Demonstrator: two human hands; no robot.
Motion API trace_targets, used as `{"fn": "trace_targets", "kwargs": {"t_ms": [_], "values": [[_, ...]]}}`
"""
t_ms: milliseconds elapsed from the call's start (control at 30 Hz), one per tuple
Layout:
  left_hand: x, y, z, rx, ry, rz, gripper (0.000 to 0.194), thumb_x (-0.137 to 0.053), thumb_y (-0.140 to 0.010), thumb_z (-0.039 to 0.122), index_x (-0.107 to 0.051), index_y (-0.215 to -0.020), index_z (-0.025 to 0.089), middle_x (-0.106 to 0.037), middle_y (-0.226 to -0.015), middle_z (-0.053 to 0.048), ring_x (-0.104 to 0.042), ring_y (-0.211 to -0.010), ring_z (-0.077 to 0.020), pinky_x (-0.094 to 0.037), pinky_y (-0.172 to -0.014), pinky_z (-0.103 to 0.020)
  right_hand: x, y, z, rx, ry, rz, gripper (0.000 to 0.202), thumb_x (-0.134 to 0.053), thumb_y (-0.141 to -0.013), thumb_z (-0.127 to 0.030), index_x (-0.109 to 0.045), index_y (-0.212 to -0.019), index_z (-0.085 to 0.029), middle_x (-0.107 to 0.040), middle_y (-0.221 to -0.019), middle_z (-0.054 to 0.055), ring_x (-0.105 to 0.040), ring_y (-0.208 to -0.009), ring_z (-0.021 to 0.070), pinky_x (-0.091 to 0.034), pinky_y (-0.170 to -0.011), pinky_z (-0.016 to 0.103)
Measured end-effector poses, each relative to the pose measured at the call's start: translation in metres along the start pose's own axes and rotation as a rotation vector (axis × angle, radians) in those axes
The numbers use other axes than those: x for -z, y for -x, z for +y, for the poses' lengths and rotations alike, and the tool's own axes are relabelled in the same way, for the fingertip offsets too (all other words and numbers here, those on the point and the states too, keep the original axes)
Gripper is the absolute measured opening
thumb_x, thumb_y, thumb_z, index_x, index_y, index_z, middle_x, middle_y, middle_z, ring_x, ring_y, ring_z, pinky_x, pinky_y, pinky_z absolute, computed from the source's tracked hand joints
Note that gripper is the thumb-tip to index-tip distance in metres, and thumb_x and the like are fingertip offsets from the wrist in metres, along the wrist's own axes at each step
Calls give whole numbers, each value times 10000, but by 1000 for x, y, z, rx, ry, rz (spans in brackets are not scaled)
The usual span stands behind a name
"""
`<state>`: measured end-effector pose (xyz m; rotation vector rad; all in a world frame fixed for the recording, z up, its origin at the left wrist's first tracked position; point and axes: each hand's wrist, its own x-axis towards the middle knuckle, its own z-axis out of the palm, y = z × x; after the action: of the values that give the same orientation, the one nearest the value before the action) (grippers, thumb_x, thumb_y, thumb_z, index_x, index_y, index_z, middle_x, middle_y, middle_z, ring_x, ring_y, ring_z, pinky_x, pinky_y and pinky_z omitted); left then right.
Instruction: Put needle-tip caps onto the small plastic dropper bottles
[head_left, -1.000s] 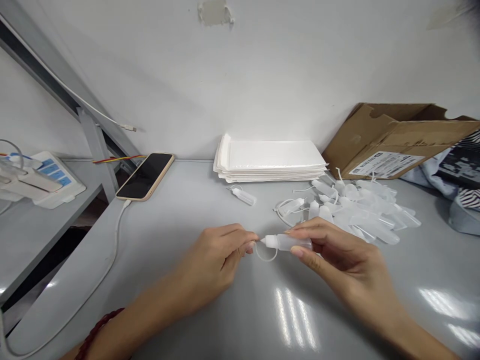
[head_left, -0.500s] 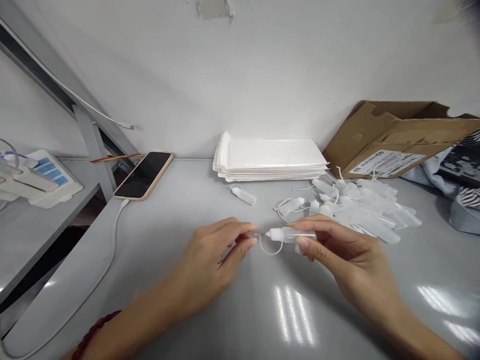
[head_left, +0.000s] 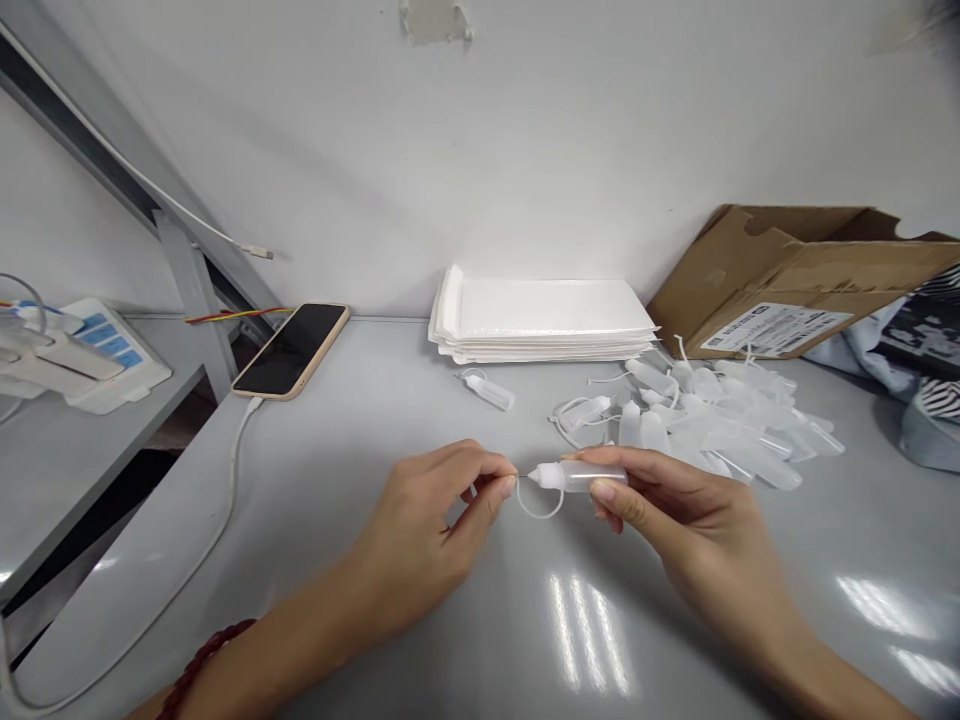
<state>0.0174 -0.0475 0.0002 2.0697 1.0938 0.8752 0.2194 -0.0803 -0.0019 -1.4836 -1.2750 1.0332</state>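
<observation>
On the glossy grey tabletop (head_left: 480, 650), against the white wall (head_left: 337, 150): a stack of flat white padded envelopes (head_left: 547, 315). To its right, a tilted, open brown cardboard box (head_left: 787, 265) with a white printed label, then bunched blue and striped fabric (head_left: 926, 410). Before the box, a loose pile of translucent plastic bottles (head_left: 750, 440), close behind the right hand (head_left: 709, 545) and partly hidden by it. In front of the envelopes, a lone small translucent bottle (head_left: 491, 391). Well off to the left, a dark-screened smartphone in a tan case (head_left: 291, 350), plugged into a white cable (head_left: 234, 470).

Between the hands, a small translucent plastic needle-tip bottle (head_left: 592, 476), clamped round the body by the right thumb and fingers. At the needle's tip, left hand (head_left: 431, 530) with thumb and forefinger pinched together on the end of the thin white strap (head_left: 541, 516).

Held roughly level, needle pointing left. Frosted cylindrical body, white collar, white cone, fine dark needle, strap looped below. Contents: cannot tell.
</observation>
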Motion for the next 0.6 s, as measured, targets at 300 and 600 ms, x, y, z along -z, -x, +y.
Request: {"fn": "trace_targets", "kwargs": {"t_ms": [300, 600], "values": [[-4, 2, -2, -23, -14, 26, 144, -514, -858, 112, -621, -789, 178, -596, -653, 32, -522, -581, -77, -414, -552, -179, -2, 1, 3, -7, -33, -22, 130, -675, -762, -305, -738, -870, -271, -599, -541, -35, -541, -520, 103, -471, -518, 205], [-6, 0, -5, -35, -15, 7, 144, -507, -855, 104, -613, -789, 174, -590, -645, 29, -521, -574, -79, -411, -537, -181, -4, 0, 8, -17, -45, -30, 138, -668, -771, -307, -737, -880, -258, -610, -528, -34, -554, -492, 99, -484, -499, 197]]}}
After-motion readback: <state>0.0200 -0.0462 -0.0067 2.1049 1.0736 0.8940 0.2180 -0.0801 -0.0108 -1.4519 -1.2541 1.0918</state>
